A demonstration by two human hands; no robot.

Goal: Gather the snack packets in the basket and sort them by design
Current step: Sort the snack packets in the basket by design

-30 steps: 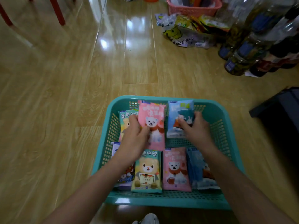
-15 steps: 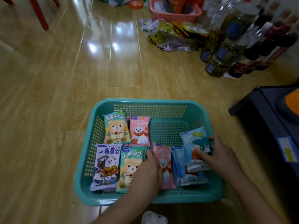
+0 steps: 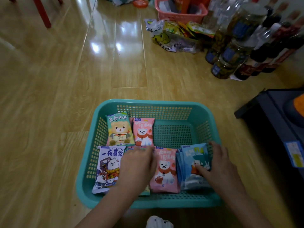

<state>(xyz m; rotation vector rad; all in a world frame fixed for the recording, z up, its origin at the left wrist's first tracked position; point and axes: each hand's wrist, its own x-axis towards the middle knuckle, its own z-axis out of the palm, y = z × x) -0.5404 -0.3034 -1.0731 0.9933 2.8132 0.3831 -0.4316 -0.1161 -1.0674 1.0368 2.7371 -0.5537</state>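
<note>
- The wooden floor [image 3: 49, 96] filled the view; a teal basket [image 3: 148, 102] sat on it, right in front of the person.
- A dark box [image 3: 271, 120] stood on the floor to the right of the teal basket, apart from it; bottles and jars [image 3: 238, 51] were crowded further back on that side, with a pink basket [image 3: 181, 16] and a plastic bag [image 3: 171, 40] of wrappers beside them.
- In the teal basket's far row a green packet [image 3: 119, 129] and a pink packet [image 3: 144, 131] lay side by side at the left; the mesh bottom to their right was bare.
- In the near row a white packet [image 3: 107, 168] lay at the left end; a second pink packet [image 3: 165, 170] lay in the middle; a blue packet [image 3: 192, 160] lay at the right on top of another blue one, whose edge showed at its left.
- The left hand [image 3: 137, 167] lay palm down between the white packet and the second pink packet, fingers stretched out flat and blurred, gripping nothing; it covered a second green packet [image 3: 145, 192], of which only a sliver showed.
- The right hand [image 3: 220, 165] gripped the blue packet; its thumb pressed the front and its fingers curled round the far right edge.
</note>
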